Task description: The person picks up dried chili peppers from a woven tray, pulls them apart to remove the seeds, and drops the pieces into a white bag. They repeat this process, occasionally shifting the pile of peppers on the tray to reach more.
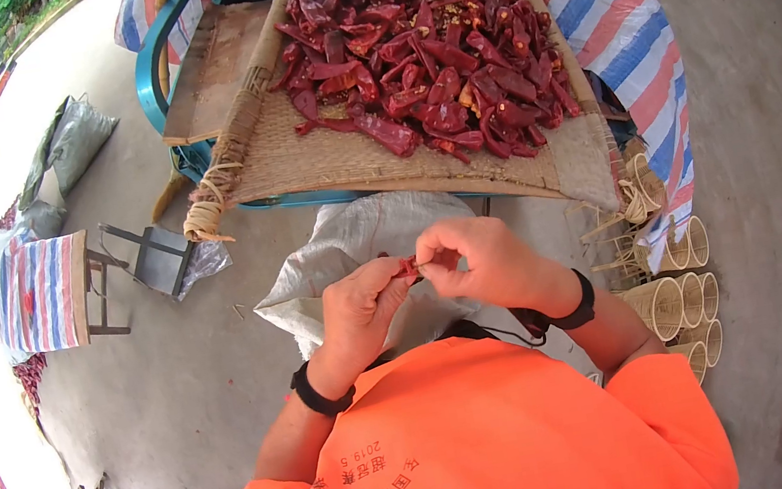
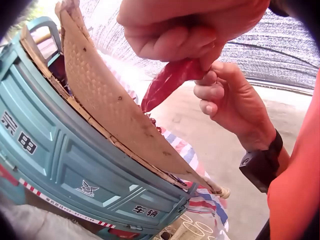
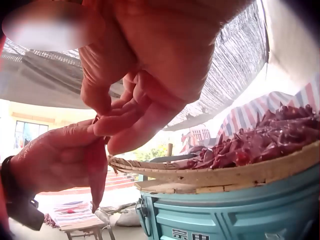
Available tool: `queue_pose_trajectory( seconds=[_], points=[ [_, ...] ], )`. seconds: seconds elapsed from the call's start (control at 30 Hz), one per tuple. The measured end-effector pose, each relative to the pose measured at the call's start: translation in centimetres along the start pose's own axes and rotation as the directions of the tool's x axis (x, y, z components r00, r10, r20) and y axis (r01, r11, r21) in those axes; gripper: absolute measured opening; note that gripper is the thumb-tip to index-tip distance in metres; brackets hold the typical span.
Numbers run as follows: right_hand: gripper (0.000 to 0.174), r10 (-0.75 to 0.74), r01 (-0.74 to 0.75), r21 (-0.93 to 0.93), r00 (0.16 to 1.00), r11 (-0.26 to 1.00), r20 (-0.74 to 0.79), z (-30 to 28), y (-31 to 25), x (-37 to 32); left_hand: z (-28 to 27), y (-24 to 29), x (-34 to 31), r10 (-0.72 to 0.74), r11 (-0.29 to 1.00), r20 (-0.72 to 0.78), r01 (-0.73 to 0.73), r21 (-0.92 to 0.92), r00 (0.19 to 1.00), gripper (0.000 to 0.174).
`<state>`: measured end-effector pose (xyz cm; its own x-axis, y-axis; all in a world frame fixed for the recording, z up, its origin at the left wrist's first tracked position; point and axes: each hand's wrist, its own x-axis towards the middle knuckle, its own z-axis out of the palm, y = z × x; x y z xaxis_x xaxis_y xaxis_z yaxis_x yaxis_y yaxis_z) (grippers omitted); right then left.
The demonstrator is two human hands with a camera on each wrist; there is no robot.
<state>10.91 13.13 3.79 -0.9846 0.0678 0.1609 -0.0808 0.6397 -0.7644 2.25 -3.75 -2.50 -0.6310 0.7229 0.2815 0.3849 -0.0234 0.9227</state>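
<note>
A red dried pepper (image 2: 169, 84) is held between the two hands, its pointed end hanging free; it also shows in the right wrist view (image 3: 97, 172). My left hand (image 1: 361, 312) grips the pepper's body with thumb and fingers. The right hand (image 1: 489, 260) pinches at the other end of it, thumb and fingertips together, close against the left fingertips. Beyond the hands, a large heap of red peppers (image 1: 424, 57) lies on a woven mat tray (image 1: 297, 157).
White woven sacks (image 1: 340, 242) lie below the hands. The tray rests on a teal vehicle bed (image 2: 75, 155). Wicker baskets (image 1: 658, 306) stand at the right, a striped sheet (image 1: 609, 9) behind them. At the left are a small stool (image 1: 161, 262) and a cloth-covered table (image 1: 40, 297).
</note>
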Motion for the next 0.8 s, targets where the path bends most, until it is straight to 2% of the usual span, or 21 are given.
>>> queue_pose_trajectory(
  seconds=[0.07,0.13,0.17,0.27,0.33,0.43,0.47,0.57,0.63,0.67,0.7,0.73,0.8],
  points=[
    [0.011,0.108,-0.109,0.151,0.994,0.982,0.014,0.0,0.4,0.0,0.1,0.1,0.2,-0.008,0.999,-0.012,0.007,-0.044,1.0,0.012],
    [0.01,0.261,-0.276,0.36,0.961,0.891,0.09,0.0,0.4,-0.1,0.0,0.0,0.5,0.015,0.999,-0.015,-0.015,-0.052,1.0,0.013],
    [0.01,0.33,-0.356,0.453,0.934,0.817,0.139,0.0,0.5,-0.3,0.0,0.0,0.6,0.033,0.999,-0.002,-0.033,-0.022,0.999,0.013],
    [0.008,0.35,-0.389,0.78,0.907,0.49,0.233,0.3,1.8,-0.6,-0.1,-0.7,0.8,0.082,0.996,0.036,-0.083,0.027,0.996,0.014],
    [0.01,0.352,-0.379,0.774,0.911,0.508,0.215,0.0,2.2,-0.9,0.1,-1.1,0.7,0.107,0.994,0.058,-0.107,0.005,0.993,0.014],
    [0.007,0.384,-0.363,0.739,0.911,0.568,0.152,-1.8,2.5,-2.3,0.4,-3.0,0.3,0.042,0.998,0.091,-0.047,0.05,0.995,0.015],
    [0.006,0.396,-0.357,0.723,0.91,0.592,0.125,-2.6,2.6,-3.1,0.4,-3.5,0.3,0.019,0.993,0.134,-0.035,0.115,0.991,0.014],
    [0.004,0.473,-0.497,0.327,0.867,0.804,0.155,-5.4,4.7,-6.6,0.7,-6.4,-0.9,-0.039,0.941,0.234,-0.044,0.336,0.971,0.02],
    [0.005,0.507,-0.502,-0.072,0.844,0.862,0.175,-7.1,5.8,-8.9,1.3,-8.8,-1.9,-0.094,0.898,0.277,-0.038,0.437,0.956,0.019],
    [0.005,0.425,-0.381,-0.263,0.895,0.886,0.136,-7.4,7.5,-10.8,1.7,-10.0,-2.4,-0.125,0.872,0.295,-0.037,0.488,0.947,0.019],
    [0.006,0.333,-0.25,-0.447,0.936,0.859,0.116,-7.4,9.9,-13.1,2.1,-11.4,-2.9,-0.224,0.821,0.321,0.0,0.571,0.92,0.029],
    [0.008,0.237,-0.118,-0.615,0.965,0.78,0.116,-7.4,11.2,-14.1,2.6,-12.6,-3.5,-0.269,0.794,0.317,0.023,0.608,0.909,0.032],
    [0.009,0.427,-0.35,-0.564,0.904,0.748,0.005,-7.7,8.8,-12.2,3.5,-15.0,-4.7,-0.359,0.729,0.298,0.067,0.681,0.885,0.038]
  ],
)
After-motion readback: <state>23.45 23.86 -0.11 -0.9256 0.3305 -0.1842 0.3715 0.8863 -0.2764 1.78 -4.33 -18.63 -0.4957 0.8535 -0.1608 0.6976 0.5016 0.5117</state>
